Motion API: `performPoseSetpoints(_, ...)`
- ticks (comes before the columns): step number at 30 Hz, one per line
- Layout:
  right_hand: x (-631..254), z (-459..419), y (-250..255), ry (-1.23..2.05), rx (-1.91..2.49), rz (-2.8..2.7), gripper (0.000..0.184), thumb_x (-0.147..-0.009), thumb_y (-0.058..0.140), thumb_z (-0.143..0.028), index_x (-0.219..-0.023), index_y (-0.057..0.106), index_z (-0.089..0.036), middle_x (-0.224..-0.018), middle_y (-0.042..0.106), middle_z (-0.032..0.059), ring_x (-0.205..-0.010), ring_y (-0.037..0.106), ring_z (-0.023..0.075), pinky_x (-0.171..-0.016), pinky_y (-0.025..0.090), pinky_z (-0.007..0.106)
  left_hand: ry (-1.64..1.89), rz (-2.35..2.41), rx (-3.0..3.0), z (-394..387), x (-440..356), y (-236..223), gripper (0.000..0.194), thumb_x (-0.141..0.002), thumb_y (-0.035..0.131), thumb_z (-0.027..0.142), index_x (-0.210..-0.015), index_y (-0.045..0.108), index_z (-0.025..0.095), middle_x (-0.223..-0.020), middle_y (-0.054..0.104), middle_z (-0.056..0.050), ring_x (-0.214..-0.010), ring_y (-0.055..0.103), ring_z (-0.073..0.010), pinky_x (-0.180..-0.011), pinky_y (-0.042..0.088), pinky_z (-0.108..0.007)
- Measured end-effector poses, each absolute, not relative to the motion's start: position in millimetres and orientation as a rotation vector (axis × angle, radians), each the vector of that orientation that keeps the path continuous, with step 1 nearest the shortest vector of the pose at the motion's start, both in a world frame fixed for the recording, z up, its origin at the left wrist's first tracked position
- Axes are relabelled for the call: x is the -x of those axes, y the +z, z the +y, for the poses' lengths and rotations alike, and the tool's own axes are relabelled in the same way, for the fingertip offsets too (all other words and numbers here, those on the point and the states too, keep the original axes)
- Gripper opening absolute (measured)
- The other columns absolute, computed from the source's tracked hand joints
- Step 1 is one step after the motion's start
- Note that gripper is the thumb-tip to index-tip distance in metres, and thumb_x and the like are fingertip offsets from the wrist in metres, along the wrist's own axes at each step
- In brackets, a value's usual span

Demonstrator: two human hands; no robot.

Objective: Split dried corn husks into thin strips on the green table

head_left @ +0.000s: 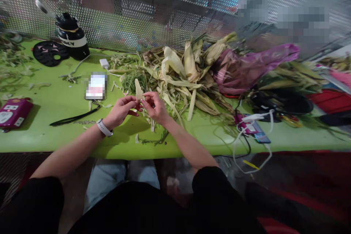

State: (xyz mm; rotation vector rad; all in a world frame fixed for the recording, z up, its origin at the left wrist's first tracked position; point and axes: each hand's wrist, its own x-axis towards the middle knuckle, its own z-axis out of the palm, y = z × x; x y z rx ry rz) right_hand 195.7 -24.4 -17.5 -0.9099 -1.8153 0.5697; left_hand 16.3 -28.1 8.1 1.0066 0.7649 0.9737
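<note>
A pale strip of corn husk stands up between my two hands, its pointed tip upward. My left hand pinches its lower left side, thumb and fingers closed together. From the other side my right hand grips the lower right edge of the same piece. Both hands are just above the green table, near its front edge. Right behind them lies a small heap of thin green stems. A large pile of dried corn husks spreads to the right of my hands.
A phone lies left of my hands, beside a black strap. Farther left are a purple box and a black jug. A purple plastic bag and tangled white cables lie right. A perforated metal panel stands behind.
</note>
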Motion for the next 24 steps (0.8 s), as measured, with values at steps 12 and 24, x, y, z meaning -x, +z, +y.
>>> performPoseSetpoints(12,-205.6,-13.1,-14.4,0.458,0.855,-1.931,0.021,-0.095,0.058,-0.042,-0.098,0.061,-0.022,-0.086,0.060,0.0027,-0.071,0.056,0.0133,-0.065,0.046,0.028,0.935,0.757,-0.746,-23.5,-14.4,7.7,0.004,-0.084,0.065,0.014,-0.083,0.065,0.010,-0.074,0.071,-0.006,-0.064,0.067,-0.0101,-0.058,0.056,-0.019)
performPoseSetpoints(24,-196.5,-22.3,-14.5,0.700,0.930,-1.738,0.024,-0.093,0.060,-0.043,-0.099,0.053,-0.020,-0.076,0.056,-0.0021,-0.062,0.053,0.0101,-0.058,0.043,0.025,0.981,0.718,-1.021,-28.5,-16.7,2.9,0.017,-0.082,0.072,0.028,-0.085,0.065,0.013,-0.077,0.070,-0.005,-0.071,0.070,-0.0147,-0.062,0.060,-0.026)
